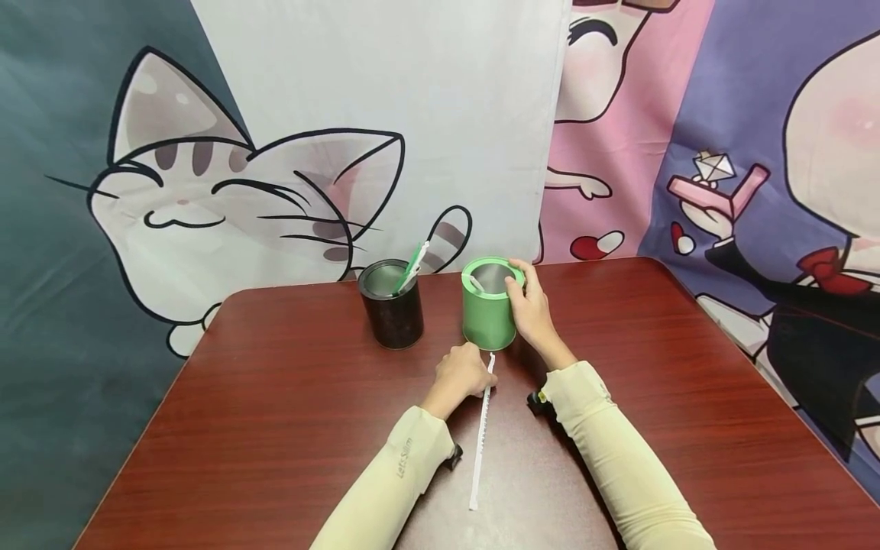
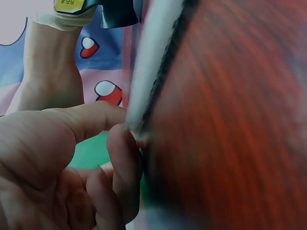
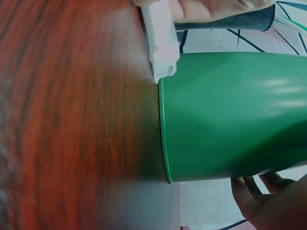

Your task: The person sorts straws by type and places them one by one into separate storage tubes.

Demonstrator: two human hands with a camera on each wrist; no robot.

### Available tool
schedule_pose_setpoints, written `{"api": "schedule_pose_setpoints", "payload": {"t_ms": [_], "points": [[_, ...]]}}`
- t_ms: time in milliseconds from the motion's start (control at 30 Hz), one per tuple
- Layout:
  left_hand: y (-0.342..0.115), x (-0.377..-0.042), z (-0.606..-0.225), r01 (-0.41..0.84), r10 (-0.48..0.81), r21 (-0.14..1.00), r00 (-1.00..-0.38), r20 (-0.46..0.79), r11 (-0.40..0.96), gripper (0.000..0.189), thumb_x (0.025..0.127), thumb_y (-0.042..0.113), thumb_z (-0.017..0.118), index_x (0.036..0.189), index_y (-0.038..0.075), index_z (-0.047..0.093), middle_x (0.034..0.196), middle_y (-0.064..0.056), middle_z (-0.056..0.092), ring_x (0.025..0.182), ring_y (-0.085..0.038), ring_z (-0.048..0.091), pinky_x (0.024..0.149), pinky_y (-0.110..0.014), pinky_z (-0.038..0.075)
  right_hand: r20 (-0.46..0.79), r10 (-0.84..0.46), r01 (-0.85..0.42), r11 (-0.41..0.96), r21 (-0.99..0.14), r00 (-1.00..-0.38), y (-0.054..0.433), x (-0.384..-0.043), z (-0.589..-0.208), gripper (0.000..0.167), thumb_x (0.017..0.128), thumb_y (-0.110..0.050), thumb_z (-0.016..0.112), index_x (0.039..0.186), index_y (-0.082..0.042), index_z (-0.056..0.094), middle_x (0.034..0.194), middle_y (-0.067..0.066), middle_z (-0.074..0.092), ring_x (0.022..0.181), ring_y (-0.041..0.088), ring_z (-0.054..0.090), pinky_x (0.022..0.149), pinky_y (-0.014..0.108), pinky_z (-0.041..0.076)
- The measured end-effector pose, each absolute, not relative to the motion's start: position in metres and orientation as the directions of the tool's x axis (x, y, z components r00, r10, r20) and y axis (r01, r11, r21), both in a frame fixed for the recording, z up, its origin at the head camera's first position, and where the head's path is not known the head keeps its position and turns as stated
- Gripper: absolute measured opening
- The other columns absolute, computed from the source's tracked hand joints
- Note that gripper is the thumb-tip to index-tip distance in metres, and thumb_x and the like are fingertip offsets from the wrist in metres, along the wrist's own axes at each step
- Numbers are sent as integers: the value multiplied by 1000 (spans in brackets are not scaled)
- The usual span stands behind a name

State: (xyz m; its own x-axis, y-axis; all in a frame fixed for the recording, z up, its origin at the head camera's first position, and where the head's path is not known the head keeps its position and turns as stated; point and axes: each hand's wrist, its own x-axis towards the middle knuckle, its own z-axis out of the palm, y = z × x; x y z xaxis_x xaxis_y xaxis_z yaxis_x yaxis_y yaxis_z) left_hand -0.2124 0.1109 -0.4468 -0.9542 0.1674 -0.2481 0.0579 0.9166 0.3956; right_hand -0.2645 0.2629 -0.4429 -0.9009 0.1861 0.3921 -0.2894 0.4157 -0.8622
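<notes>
My left hand (image 1: pixel 462 371) pinches a long thin straw in a white paper wrapper (image 1: pixel 481 443) near its far end, between thumb and finger. Dark print runs along the wrapper. Its far tip (image 3: pixel 164 67) comes right beside the base of the green can (image 3: pixel 230 115) in the right wrist view. At the can's right side, my right hand (image 1: pixel 532 309) holds it by the rim and wall. The can stands upright and uncovered, and a short white end (image 1: pixel 477 283) shows inside. The rest of that white piece is hidden by the wall.
Left of the green can stands an uncovered black can (image 1: pixel 393 313) with green and white sticks (image 1: pixel 411 269) leaning out over its right rim. Both cans are near the back edge of the red-brown table (image 1: pixel 275 428). Behind hangs a cartoon-printed cloth (image 1: pixel 481 92).
</notes>
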Motion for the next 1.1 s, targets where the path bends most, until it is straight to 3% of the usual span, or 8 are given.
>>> {"api": "schedule_pose_setpoints", "payload": {"t_ms": [167,400,700,1100], "points": [[107,-211,-449,93,196,398,-955,-225,913,29,77,38,81,62,20,65,66,1,61,76,-26,64,71,-44,51,397,177,-297,416,-860,-901,263,-264,-444,41,103,-35,47,142,-21,47,126,14,59,105,31,54,92,48,40],[98,-209,-443,121,237,430,-945,-227,895,30,79,39,78,59,20,65,67,2,62,72,-22,60,67,-41,49,401,176,-299,421,-856,-899,263,-266,-445,40,103,-34,48,141,-21,47,127,14,59,106,32,54,91,49,40],[83,-209,-420,198,314,544,-941,-129,816,10,79,29,72,69,27,69,71,11,64,70,-15,60,63,-37,47,399,183,-290,434,-853,-899,262,-266,-444,41,103,-35,47,141,-22,47,123,15,61,104,31,54,89,48,40],[72,-204,-393,241,337,620,-940,-41,747,5,80,26,68,76,25,70,72,12,64,71,-11,59,64,-33,46,400,192,-291,424,-857,-896,262,-267,-446,40,103,-34,47,141,-22,47,114,15,61,100,30,54,87,46,40]]}}
